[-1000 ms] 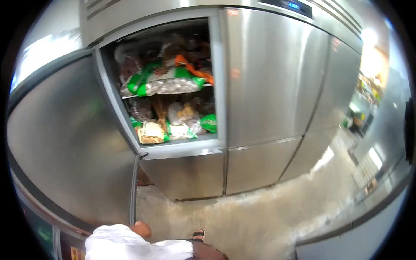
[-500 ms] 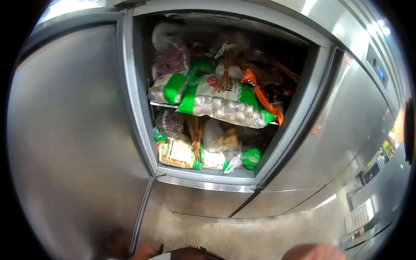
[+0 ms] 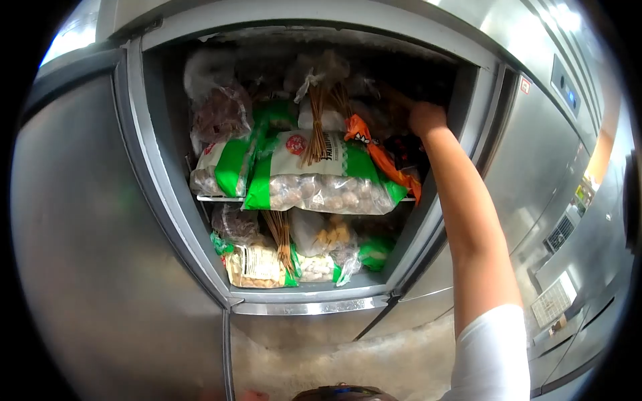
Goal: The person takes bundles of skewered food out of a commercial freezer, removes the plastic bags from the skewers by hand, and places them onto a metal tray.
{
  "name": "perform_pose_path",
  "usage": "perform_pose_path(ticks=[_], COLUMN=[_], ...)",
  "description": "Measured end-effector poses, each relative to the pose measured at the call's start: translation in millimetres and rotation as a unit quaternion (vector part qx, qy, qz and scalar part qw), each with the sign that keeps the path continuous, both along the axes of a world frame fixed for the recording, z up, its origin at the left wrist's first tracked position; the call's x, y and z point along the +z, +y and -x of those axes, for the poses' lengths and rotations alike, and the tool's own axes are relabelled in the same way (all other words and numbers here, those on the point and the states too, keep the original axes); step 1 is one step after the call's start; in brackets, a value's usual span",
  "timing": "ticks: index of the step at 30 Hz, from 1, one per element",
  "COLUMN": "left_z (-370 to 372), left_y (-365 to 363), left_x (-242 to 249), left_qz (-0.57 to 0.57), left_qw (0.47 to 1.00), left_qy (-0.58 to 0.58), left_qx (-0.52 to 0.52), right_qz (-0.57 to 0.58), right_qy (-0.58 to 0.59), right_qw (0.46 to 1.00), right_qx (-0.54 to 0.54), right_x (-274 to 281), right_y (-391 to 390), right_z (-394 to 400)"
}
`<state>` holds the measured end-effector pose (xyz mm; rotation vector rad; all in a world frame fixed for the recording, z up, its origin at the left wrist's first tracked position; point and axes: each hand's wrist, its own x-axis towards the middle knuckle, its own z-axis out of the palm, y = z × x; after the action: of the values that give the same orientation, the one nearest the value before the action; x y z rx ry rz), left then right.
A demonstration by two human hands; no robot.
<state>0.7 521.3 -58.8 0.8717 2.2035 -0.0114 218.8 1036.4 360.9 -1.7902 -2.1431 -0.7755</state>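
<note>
**Steel freezer, door wide open, one arm reaching in**

Stainless steel all around: the freezer (image 3: 468, 40) has its door (image 3: 87, 234) swung open to the left, and the compartment is stuffed. The right hand (image 3: 426, 119) is up at the top right of the upper shelf, buried among the dark packs at the back there. The fingers are hidden behind the stuff, so I can't tell if it's grabbing something or just poking in. The left hand isn't visible.

Counting what I can make out on the upper shelf: two green-and-white bags, a big one (image 3: 328, 180) lying across the front, full of round pale balls, and a smaller one (image 3: 224, 170) just beside it on the left. One orange bag (image 3: 378, 157) is draped over the right end of the big bag, right below the hand. Two bundles of brown sticks (image 3: 315, 120) poke out of clear bags on top.

On the lower shelf, one more stick bundle (image 3: 279, 237) hangs down, next to a labelled pack (image 3: 254, 266) and several clear bags too blurry to count properly.
</note>
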Motion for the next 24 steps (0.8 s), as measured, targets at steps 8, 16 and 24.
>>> perform_pose_path(ticks=[8, 16, 24], left_z=[12.5, 37.1, 62.7], left_y=[-24.5, -22.7, -19.2], left_x=[-85.5, -97.5, -120.1], left_qz=[-0.164, -0.225, -0.191], left_qw=[0.977, 0.965, 0.956], left_qy=[-0.117, -0.054, -0.215], left_qx=[-0.071, -0.121, -0.062], right_qz=[-0.08, 0.023, -0.017], right_qy=[-0.053, 0.178, 0.439], right_qw=[0.995, 0.983, 0.891], right_qx=[0.016, 0.028, 0.118], right_x=[29.4, 18.7, -122.5], right_y=[-20.4, -51.4, -127.2], right_z=[51.0, 56.2, -9.0])
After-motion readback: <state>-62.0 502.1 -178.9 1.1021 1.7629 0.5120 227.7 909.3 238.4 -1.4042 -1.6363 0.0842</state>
